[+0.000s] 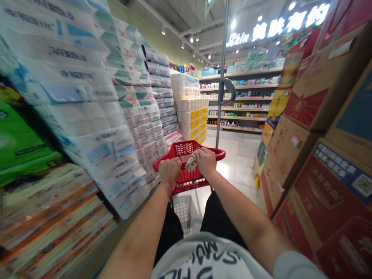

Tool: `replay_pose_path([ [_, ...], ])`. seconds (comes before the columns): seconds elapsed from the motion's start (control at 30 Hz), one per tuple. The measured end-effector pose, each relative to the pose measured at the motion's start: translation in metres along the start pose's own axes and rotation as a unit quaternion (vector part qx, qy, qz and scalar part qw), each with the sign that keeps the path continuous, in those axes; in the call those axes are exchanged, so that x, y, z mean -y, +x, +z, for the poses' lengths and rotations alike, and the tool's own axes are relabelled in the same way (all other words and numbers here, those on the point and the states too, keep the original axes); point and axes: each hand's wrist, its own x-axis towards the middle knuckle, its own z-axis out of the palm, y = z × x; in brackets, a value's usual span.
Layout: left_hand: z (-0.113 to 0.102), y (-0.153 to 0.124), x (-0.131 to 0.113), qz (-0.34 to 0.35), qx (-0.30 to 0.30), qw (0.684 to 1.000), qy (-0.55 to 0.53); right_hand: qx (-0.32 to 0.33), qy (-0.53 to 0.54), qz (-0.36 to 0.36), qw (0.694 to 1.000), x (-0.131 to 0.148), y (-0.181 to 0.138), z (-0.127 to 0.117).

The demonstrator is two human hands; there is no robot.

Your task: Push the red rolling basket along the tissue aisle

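A red shopping cart [188, 186] with a mesh plastic basket stands right in front of my body. My left hand [170, 170] is closed around the left part of its red handle. Further right, my right hand [205, 161] is closed at the handle too. A crumpled whitish piece [191, 162] with a faint pattern, like a tissue or cloth, sticks out on the inner side of my right hand. The fingers hide part of the handle, and the inside of the basket is only partly seen.
Tall stacks of packaged paper rolls [87, 116] line the left side. Cardboard boxes [308, 85] are piled on the right. A grey metal pole [220, 124] rises beyond the cart. White floor tiles [242, 155] lead to stocked shelves [244, 109] at the back.
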Motion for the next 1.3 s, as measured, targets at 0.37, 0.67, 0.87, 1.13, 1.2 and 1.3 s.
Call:
replay_pose_path([
  [0.37, 0.001, -0.001, 0.003, 0.017, -0.003, 1.000, -0.005, 0.022, 0.019, -0.182, 0.983, 0.002, -0.030, -0.002],
  [0.67, 0.002, 0.001, -0.009, -0.018, 0.007, 1.000, -0.005, -0.083, 0.032, -0.009, 0.996, -0.036, -0.031, -0.001],
  [0.87, 0.004, 0.000, -0.013, 0.018, 0.017, 1.000, -0.012, 0.018, 0.049, -0.153, 0.987, 0.021, -0.035, 0.002],
  [1.13, 0.004, 0.000, -0.006, 0.012, 0.011, 1.000, 0.002, -0.011, 0.035, -0.049, 0.998, -0.040, -0.020, -0.010],
  [1.2, 0.004, 0.001, -0.008, 0.003, 0.005, 1.000, -0.001, -0.034, 0.026, -0.004, 0.999, -0.049, -0.020, -0.010],
  [1.3, 0.004, 0.001, -0.011, -0.005, -0.006, 1.000, -0.003, -0.040, 0.002, 0.018, 0.999, -0.037, -0.024, -0.006],
])
